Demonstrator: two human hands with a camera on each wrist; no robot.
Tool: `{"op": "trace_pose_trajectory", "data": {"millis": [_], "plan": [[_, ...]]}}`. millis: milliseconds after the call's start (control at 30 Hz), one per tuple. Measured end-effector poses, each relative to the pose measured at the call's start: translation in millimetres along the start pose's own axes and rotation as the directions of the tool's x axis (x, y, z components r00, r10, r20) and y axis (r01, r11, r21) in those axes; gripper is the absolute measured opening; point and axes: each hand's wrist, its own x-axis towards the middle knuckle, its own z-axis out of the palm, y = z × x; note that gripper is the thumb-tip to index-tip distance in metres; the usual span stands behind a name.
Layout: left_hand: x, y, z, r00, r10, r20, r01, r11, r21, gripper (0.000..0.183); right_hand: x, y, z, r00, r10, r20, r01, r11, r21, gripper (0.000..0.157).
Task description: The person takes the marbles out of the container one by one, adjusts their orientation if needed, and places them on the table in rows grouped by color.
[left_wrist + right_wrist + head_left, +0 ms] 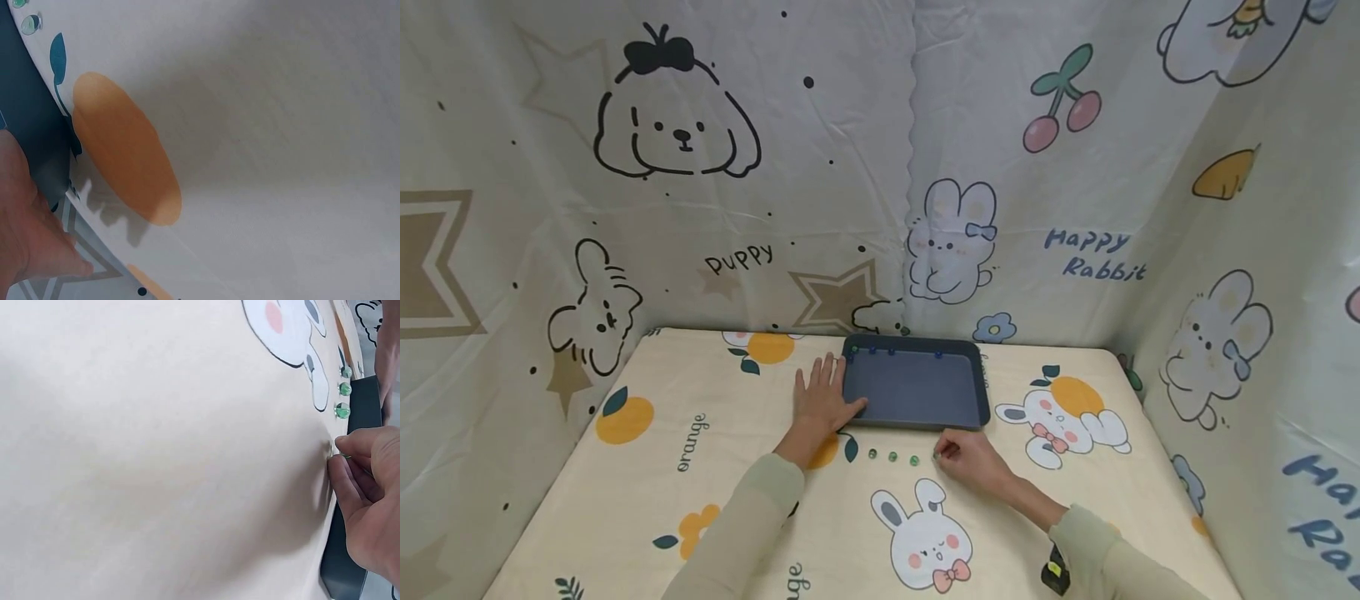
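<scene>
My left hand rests with spread fingers on the left edge of a dark rectangular tray; its thumb lies over the near left corner. In front of the tray, my right hand pinches a green glass marble low over the cloth. Its thumb and fingertips cover most of that marble in the right wrist view, where a bit of green shows. To its left, three clear green marbles lie in a spaced row. Inside the tray, several small marbles, mostly blue, sit along the far wall.
A cream cloth printed with oranges and rabbits covers the table. Patterned fabric walls rise behind the tray and at both sides. The tray's far edge stands close to the back wall. A black device is by my right sleeve.
</scene>
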Motion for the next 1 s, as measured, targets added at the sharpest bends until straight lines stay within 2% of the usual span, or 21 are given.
{"op": "trace_pose_trajectory", "data": {"millis": [233, 467, 800, 1000], "plan": [[0.2, -0.3, -0.3, 1.0, 0.0, 0.009, 0.0, 1.0, 0.014, 0.095, -3.2, 3.7, 3.1, 1.0, 0.006, 0.002, -0.006, 1.0, 0.009, 0.015], [1.2, -0.3, 0.3, 1.0, -0.003, 0.016, 0.003, 1.0, 0.015, 0.095, -4.0, 1.6, 3.1, 0.998, 0.043, 0.045, -0.042, 0.999, -0.011, 0.018], [-0.2, 0.9, -2.4, 1.0, -0.003, 0.026, 0.003, 1.0, 0.01, 0.095, -4.0, 3.4, 1.8, 0.997, 0.026, 0.069, -0.024, 0.999, -0.022, 0.02], [1.6, 0.3, 1.5, 1.0, -0.004, 0.012, 0.004, 1.0, 0.004, 0.095, -4.4, 3.2, 0.9, 0.997, 0.024, 0.076, -0.022, 1.0, -0.022, 0.02]]}}
